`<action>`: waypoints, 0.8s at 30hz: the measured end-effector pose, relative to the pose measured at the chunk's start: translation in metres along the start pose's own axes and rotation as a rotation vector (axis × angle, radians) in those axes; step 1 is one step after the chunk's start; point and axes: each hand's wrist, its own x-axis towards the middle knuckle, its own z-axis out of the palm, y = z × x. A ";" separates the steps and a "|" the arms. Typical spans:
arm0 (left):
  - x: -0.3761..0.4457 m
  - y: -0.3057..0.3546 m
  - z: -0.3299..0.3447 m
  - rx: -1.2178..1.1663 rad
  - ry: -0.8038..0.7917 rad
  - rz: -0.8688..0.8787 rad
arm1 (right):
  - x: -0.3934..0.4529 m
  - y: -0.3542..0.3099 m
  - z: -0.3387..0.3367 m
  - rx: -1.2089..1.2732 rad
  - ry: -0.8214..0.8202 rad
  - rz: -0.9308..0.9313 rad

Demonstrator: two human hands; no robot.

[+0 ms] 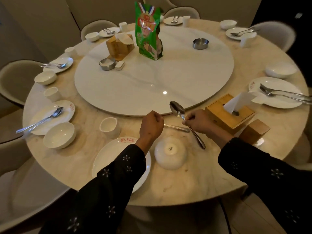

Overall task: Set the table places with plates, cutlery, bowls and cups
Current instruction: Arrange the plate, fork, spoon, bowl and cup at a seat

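A big turning disc (pixel 177 78) sits in the middle of the round table (pixel 194 179). On the near edge, a plate (pixel 121 159) lies left of an upside-down bowl (pixel 170 154), with a cup (pixel 108 126) behind the plate. A tissue box (pixel 228 114) sits to the right of the bowl, and a tall bag (pixel 148 31) stands on the disc.

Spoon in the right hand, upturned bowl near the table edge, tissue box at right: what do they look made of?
Spoon: polished metal, likely steel, with mirror glints. Upturned bowl: glazed white ceramic by its soft sheen and printed base mark. Tissue box: pale wood or bamboo, matte; grain is too blurred to tell which.
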 end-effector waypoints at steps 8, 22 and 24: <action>0.012 0.005 0.039 0.143 -0.111 -0.174 | -0.016 0.030 -0.021 0.178 0.044 0.064; 0.015 0.013 0.054 -0.073 0.093 -0.622 | -0.020 0.038 -0.005 0.304 -0.016 0.111; 0.021 0.013 0.051 -0.234 0.147 -0.726 | -0.022 0.035 -0.004 0.347 -0.027 0.117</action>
